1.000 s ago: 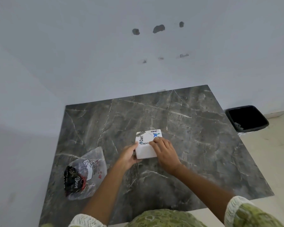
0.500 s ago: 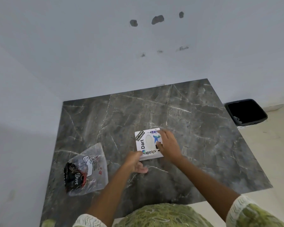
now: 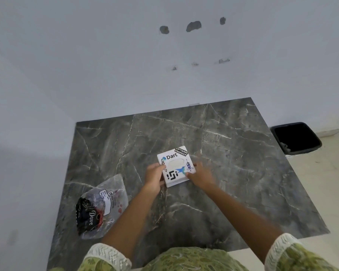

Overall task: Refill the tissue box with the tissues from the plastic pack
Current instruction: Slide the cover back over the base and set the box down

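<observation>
Gripping the box (image 3: 175,166) from both sides, the left hand (image 3: 154,178) curls on its left edge and the right hand (image 3: 201,174) pinches its right edge. It sits mid-table (image 3: 233,153), oval slot up. Left of the box lies the pack (image 3: 101,206), flat, untouched.

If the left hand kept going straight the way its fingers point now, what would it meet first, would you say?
The left hand already touches the near-left side of the tissue box, so going on it would only push against that box; the right hand holds the opposite side.
</observation>
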